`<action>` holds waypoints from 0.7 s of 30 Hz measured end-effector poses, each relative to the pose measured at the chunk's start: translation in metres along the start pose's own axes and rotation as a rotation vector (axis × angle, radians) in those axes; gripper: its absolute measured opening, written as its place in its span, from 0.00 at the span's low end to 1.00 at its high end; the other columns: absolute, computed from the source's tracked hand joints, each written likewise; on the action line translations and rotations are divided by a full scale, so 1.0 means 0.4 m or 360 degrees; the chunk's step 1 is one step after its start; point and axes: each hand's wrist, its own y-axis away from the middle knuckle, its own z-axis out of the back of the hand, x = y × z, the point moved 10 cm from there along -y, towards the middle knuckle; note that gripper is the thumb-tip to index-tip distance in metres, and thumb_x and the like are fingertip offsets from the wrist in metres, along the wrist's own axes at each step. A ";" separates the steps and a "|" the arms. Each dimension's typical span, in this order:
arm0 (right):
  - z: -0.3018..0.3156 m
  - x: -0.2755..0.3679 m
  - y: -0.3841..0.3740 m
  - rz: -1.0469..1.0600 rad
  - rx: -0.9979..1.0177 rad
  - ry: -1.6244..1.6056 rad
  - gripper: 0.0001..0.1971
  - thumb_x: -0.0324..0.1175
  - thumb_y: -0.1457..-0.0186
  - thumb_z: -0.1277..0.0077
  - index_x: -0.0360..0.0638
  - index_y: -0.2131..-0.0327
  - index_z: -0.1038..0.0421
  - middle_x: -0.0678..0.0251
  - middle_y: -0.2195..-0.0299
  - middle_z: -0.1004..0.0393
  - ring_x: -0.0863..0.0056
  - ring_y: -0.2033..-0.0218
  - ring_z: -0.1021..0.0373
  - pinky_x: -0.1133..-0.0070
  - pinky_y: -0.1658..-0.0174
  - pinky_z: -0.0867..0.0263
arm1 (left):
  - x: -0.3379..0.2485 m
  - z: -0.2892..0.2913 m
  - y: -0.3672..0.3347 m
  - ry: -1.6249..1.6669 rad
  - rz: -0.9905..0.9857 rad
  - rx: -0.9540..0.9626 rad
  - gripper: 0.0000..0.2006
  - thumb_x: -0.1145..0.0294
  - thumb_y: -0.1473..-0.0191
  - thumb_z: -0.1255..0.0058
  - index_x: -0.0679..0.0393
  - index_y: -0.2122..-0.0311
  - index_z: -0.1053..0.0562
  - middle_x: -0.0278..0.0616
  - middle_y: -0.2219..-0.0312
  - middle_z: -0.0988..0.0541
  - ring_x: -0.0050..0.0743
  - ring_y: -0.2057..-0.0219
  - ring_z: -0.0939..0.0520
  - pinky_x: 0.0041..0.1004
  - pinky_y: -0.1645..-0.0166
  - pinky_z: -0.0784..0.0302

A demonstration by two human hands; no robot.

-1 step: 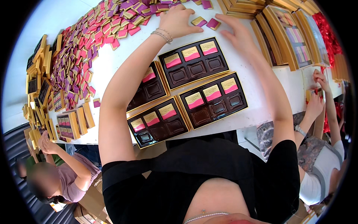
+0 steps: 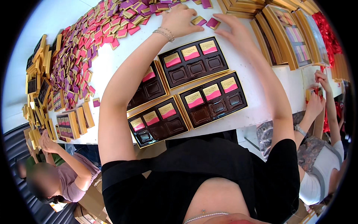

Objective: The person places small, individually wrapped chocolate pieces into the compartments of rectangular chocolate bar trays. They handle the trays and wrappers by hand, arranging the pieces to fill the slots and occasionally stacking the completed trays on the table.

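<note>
At the far middle of the table, my left hand [image 2: 177,21] is spread beside the pile of small wrapped chocolates [image 2: 130,23]. Its thumb reaches toward a purple-and-gold chocolate [image 2: 198,21]. Across from it, my right hand [image 2: 236,31] has finger and thumb apart around the near side of a purple chocolate [image 2: 213,23], not closed on it. Below my hands lie several gold-edged boxes with dark trays. The far right box [image 2: 197,69], near right box [image 2: 218,108] and near left box [image 2: 158,128] each hold pink-and-gold chocolates in the upper row. My left forearm partly covers another box [image 2: 152,89].
Gold boxes [image 2: 274,41] stand and lie at the right, next to red shiny material [image 2: 323,39]. More boxes and trays [image 2: 39,87] are stacked at the left. A person [image 2: 69,168] works at lower left; another person's hands [image 2: 317,97] hold something small at right.
My right hand has shifted slightly left, toward the purple chocolate. My left wrist has moved very slightly; the boxes stay as they were.
</note>
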 end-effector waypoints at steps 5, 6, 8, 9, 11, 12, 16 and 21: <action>-0.040 -0.009 -0.059 0.0161 0.0007 0.0268 0.15 0.32 0.45 0.45 0.44 0.53 0.25 0.58 0.59 0.22 0.58 0.55 0.27 0.69 0.54 0.32 | 0.026 -0.044 -0.033 0.0062 0.0069 0.0225 0.26 0.49 0.56 0.36 0.50 0.53 0.23 0.37 0.58 0.20 0.35 0.56 0.20 0.32 0.54 0.24; -0.041 -0.041 -0.064 0.0000 0.0070 0.0248 0.15 0.32 0.44 0.46 0.44 0.53 0.25 0.59 0.60 0.22 0.59 0.56 0.27 0.70 0.54 0.32 | 0.034 -0.049 -0.030 0.0123 0.0050 0.0197 0.26 0.49 0.56 0.36 0.50 0.53 0.23 0.38 0.59 0.20 0.35 0.56 0.20 0.33 0.53 0.24; -0.026 -0.068 -0.079 -0.0328 0.0206 0.0190 0.14 0.31 0.43 0.46 0.44 0.53 0.25 0.62 0.62 0.21 0.60 0.59 0.27 0.71 0.55 0.33 | 0.049 -0.046 -0.011 0.0246 0.0026 0.0153 0.26 0.50 0.56 0.35 0.52 0.52 0.23 0.41 0.59 0.19 0.36 0.56 0.20 0.33 0.52 0.24; -0.030 -0.058 -0.088 -0.0294 0.0324 0.0219 0.13 0.31 0.43 0.46 0.43 0.54 0.25 0.62 0.61 0.22 0.61 0.58 0.27 0.72 0.54 0.33 | 0.057 -0.037 -0.001 0.0227 0.0010 0.0104 0.26 0.51 0.56 0.35 0.52 0.52 0.23 0.42 0.59 0.20 0.36 0.55 0.20 0.33 0.52 0.24; -0.041 -0.049 -0.088 -0.0242 0.0552 0.0286 0.12 0.31 0.43 0.46 0.43 0.55 0.24 0.62 0.60 0.22 0.61 0.57 0.28 0.72 0.53 0.33 | 0.068 -0.020 0.018 0.0199 -0.0041 0.0008 0.26 0.53 0.55 0.34 0.54 0.52 0.24 0.44 0.59 0.20 0.37 0.55 0.20 0.34 0.51 0.24; -0.027 -0.046 -0.087 -0.0141 0.0418 0.0311 0.13 0.32 0.43 0.46 0.43 0.54 0.24 0.62 0.60 0.23 0.62 0.56 0.28 0.72 0.53 0.33 | 0.074 -0.018 0.028 0.0169 -0.0077 -0.0033 0.27 0.52 0.57 0.34 0.54 0.52 0.23 0.44 0.60 0.19 0.38 0.56 0.20 0.36 0.51 0.24; 0.013 -0.021 -0.028 -0.0113 0.0031 0.0399 0.14 0.31 0.44 0.45 0.43 0.54 0.24 0.61 0.58 0.24 0.64 0.54 0.28 0.73 0.51 0.34 | 0.098 -0.011 0.050 0.0194 -0.0083 -0.0055 0.27 0.52 0.57 0.34 0.56 0.53 0.23 0.45 0.63 0.19 0.41 0.60 0.19 0.37 0.52 0.24; 0.025 -0.019 0.036 -0.0184 -0.0084 0.0293 0.12 0.27 0.49 0.43 0.39 0.58 0.23 0.58 0.59 0.24 0.61 0.55 0.28 0.70 0.51 0.32 | 0.093 0.009 0.059 0.0238 0.0025 0.0025 0.25 0.55 0.56 0.34 0.57 0.54 0.22 0.46 0.66 0.18 0.39 0.63 0.18 0.33 0.54 0.22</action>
